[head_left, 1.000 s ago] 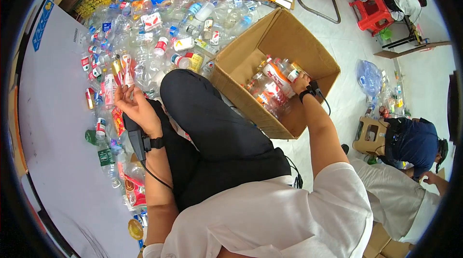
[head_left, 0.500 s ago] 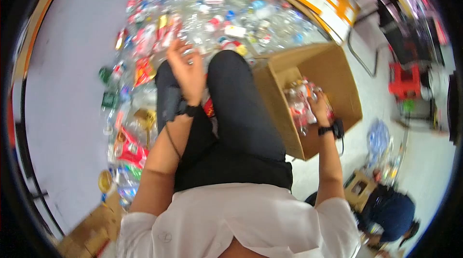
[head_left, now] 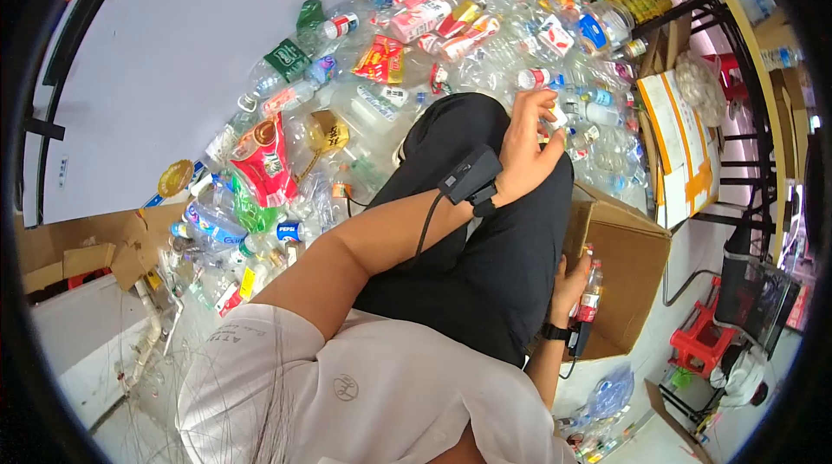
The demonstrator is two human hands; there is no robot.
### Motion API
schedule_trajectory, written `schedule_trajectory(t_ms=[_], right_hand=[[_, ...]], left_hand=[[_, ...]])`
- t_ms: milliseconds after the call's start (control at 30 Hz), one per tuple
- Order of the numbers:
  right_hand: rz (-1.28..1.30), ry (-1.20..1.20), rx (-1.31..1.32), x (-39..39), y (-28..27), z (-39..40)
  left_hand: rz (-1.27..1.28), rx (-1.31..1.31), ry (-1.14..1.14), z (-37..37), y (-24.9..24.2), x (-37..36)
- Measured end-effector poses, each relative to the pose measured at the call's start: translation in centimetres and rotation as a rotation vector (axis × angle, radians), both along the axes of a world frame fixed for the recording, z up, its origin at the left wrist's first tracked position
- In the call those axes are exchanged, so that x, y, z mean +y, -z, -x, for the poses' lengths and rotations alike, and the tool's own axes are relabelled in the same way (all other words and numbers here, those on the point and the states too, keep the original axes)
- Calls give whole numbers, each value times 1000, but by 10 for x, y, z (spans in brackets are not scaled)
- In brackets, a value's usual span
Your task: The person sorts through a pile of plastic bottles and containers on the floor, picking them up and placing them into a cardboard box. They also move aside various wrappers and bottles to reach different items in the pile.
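Note:
I sit with my knee in black trousers (head_left: 468, 221) between a heap of empty plastic bottles (head_left: 451, 22) and an open cardboard box (head_left: 628, 256). My left hand (head_left: 527, 139), with a black device strapped at the wrist, reaches across the knee to the heap. Its fingers are apart and curl beside a small clear bottle (head_left: 562, 117); no grip on it shows. My right hand (head_left: 568, 284) is low by the box's near wall, closed around a clear bottle with a red label (head_left: 592, 292) held upright.
A white panel (head_left: 173, 39) lies beyond the heap. Flattened white cartons with orange tape (head_left: 685, 143) and a black metal rack (head_left: 750, 126) stand at right. A red stool (head_left: 698, 344), a blue bag (head_left: 611, 395) and cardboard scraps (head_left: 78, 260) lie around.
The view has swung round. My left hand dropped the labels' side and moved over my knee to the bottles. My right hand came out of the box's inside with a red-labelled bottle.

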State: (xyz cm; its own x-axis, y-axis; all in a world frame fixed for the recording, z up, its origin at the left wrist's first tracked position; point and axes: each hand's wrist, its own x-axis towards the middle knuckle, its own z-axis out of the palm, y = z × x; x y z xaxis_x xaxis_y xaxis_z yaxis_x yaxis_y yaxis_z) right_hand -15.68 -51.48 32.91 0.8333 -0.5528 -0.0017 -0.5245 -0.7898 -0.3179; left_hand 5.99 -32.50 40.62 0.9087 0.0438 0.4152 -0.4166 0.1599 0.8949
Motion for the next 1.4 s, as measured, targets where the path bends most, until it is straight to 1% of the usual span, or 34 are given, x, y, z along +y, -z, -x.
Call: schedule_trajectory(t_ms=[67, 100, 133, 200, 233, 300, 333, 367, 400, 433, 467, 533, 600, 667, 800, 867, 1000, 1067, 1100, 1167, 1200, 1267, 1300, 1333, 1400], right_hand=[[104, 53, 73, 3, 2, 0], [231, 6, 59, 4, 3, 0], [236, 6, 71, 4, 3, 1], [200, 200, 270, 7, 1, -3], [200, 216, 280, 1, 11, 1], [435, 81, 204, -22, 36, 17], [478, 60, 127, -14, 29, 14], [551, 71, 152, -22, 39, 19], [503, 105, 197, -17, 34, 15], [458, 139, 242, -13, 28, 11], [457, 152, 247, -8, 21, 10], [368, 140, 228, -2, 12, 5], [343, 177, 219, 4, 4, -1], [343, 151, 153, 4, 5, -1], [304, 192, 222, -1, 6, 0], [427, 129, 147, -8, 16, 5], [444, 129, 122, -11, 19, 6], [452, 90, 23, -9, 17, 6], [449, 97, 22, -6, 11, 4], [366, 176, 282, 0, -2, -1], [361, 183, 284, -1, 0, 0], [423, 172, 226, -4, 7, 3], [422, 176, 230, -3, 4, 1], [399, 191, 276, -1, -2, -3], [380, 202, 337, 1, -4, -5]], left_hand=[[46, 41, 5, -5, 1, 4], [50, 52, 4, -7, 2, 6], [68, 81, 9, -9, 2, 8], [87, 119, 28, -15, 2, 11], [117, 116, 23, -17, 3, 13], [193, 144, 48, -22, 4, 17], [152, 150, 20, -26, 1, 23], [207, 173, 6, -31, 2, 27], [286, 197, 8, -33, -5, 36], [267, 172, -4, -39, 0, 44], [245, 159, -41, -43, 0, 52], [265, 182, -62, -49, 3, 69], [228, 170, -86, -52, 6, 82], [181, 149, -113, -52, 6, 91], [124, 176, -115, -50, 8, 101], [99, 186, -121, -50, 10, 101], [49, 212, -109, -49, 13, 97], [39, 221, -95, -46, 11, 92], [4, 234, -63, -45, 11, 89], [-28, 245, 5, -41, 15, 80], [-33, 245, 13, -41, 22, 75], [-236, 216, 151, -43, 38, 62], [-311, 216, 184, -46, 44, 52], [-310, 219, 187, -50, 45, 40], [-466, 133, 262, -62, 48, 13]])
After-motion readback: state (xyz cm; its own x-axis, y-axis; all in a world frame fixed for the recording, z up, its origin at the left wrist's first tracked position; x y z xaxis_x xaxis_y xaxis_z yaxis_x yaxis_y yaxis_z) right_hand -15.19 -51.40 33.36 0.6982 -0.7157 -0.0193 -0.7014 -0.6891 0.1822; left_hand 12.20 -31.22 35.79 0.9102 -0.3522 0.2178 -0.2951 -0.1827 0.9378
